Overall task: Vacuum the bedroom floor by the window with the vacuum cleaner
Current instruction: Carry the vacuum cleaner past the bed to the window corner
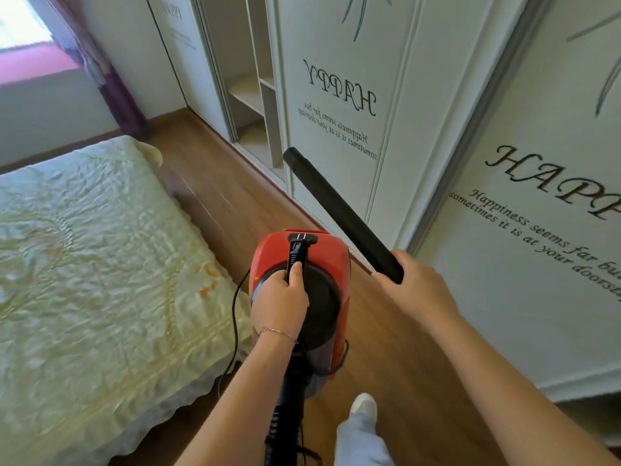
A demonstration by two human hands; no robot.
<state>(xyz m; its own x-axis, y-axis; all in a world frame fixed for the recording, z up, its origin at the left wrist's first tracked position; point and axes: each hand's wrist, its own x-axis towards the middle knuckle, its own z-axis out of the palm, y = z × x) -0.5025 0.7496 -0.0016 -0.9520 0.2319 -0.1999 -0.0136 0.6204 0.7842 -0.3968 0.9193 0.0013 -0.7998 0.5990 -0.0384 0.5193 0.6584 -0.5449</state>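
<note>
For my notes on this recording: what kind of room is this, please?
Most likely a bedroom: a bed with a pale quilted cover on the left, a white wardrobe with sliding doors along the right, and a window with a purple curtain at the far end.

Glossy red plastic vacuum cleaner (331,260), wood floor (396,331)

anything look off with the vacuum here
Yes: the black tube in the right hand points up at the wardrobe, clear of the floor with no nozzle, while the left hand carries the red vacuum cleaner.
</note>
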